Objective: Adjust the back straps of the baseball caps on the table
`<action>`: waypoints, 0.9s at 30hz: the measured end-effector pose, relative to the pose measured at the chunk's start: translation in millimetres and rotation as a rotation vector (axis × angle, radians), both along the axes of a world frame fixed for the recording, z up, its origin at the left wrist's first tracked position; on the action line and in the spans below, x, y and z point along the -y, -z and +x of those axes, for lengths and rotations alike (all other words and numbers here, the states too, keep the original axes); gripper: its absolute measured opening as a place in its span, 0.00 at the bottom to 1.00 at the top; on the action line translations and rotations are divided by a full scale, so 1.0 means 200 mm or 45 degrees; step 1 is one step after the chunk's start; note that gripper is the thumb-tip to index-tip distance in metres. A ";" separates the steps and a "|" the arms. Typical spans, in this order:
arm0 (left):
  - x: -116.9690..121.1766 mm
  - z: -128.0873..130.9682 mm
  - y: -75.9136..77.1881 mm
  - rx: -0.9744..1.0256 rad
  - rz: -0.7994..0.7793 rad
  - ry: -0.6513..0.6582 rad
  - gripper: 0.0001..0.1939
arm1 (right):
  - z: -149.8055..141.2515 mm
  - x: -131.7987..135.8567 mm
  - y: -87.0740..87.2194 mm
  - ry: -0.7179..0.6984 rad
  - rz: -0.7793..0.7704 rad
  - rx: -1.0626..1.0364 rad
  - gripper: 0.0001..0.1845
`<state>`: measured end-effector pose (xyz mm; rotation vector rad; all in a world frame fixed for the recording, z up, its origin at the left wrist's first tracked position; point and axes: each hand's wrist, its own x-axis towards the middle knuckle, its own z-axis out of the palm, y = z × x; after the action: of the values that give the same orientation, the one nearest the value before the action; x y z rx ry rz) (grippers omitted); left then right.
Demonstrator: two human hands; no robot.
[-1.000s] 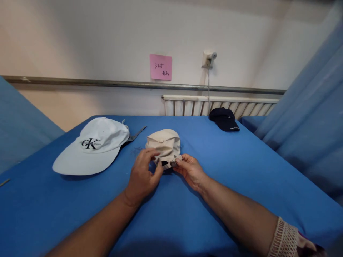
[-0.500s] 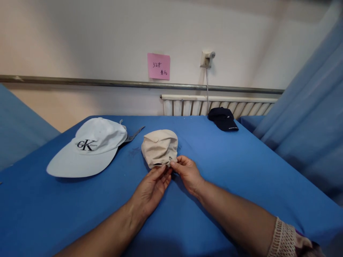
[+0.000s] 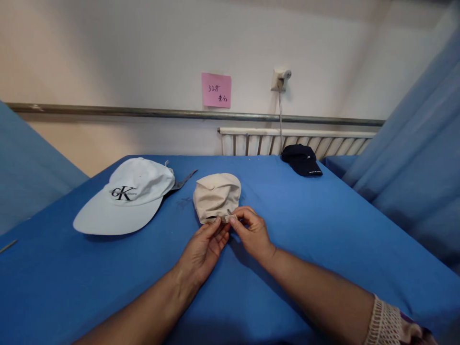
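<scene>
While a white cap [image 3: 140,179] lies left, a beige cap's [image 3: 217,191] strap [image 3: 225,219] is seemingly being adjusted beside it.
Its rim [image 3: 205,221] is gripped by the left hand [image 3: 203,250], its strap by the right hand [image 3: 256,235], fingers closed; steady support seems needed next.

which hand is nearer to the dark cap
Right. The right hand pinches the beige cap's edge, in front and to the left of the dark cap; the left hand, holding that same edge, is farther left.
</scene>
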<state>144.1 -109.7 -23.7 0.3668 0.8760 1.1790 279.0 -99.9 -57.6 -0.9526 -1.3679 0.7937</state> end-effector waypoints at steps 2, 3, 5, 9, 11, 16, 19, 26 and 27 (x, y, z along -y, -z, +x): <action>0.00 0.01 0.00 -0.004 0.000 0.001 0.04 | 0.00 -0.01 0.01 -0.061 -0.049 -0.040 0.08; 0.00 0.01 -0.01 -0.007 0.000 -0.001 0.04 | 0.00 -0.01 0.02 -0.083 -0.078 -0.065 0.09; 0.01 0.02 -0.01 -0.016 0.000 -0.010 0.04 | -0.01 -0.03 0.04 -0.115 -0.117 -0.095 0.11; 0.00 0.02 -0.01 -0.021 -0.018 -0.023 0.05 | -0.02 -0.06 0.06 -0.183 -0.172 -0.168 0.14; 0.00 0.02 -0.01 -0.019 -0.021 -0.022 0.05 | -0.03 -0.06 0.07 -0.208 -0.207 -0.228 0.14; -0.01 0.02 -0.02 -0.006 -0.044 -0.020 0.05 | -0.04 -0.05 0.05 -0.201 -0.282 -0.346 0.17; -0.02 0.01 -0.02 0.005 -0.037 -0.016 0.06 | -0.03 -0.03 0.02 -0.202 -0.403 -0.447 0.21; -0.02 0.00 -0.02 0.072 -0.006 -0.019 0.07 | -0.04 0.06 -0.04 -0.372 -0.690 -0.552 0.21; -0.02 0.00 -0.02 0.073 -0.014 -0.016 0.06 | -0.04 0.06 -0.04 -0.357 -0.653 -0.562 0.20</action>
<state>143.4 -106.2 -19.3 0.3178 0.8354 1.1903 271.0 -111.4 -49.3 -0.9045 -0.9315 1.5201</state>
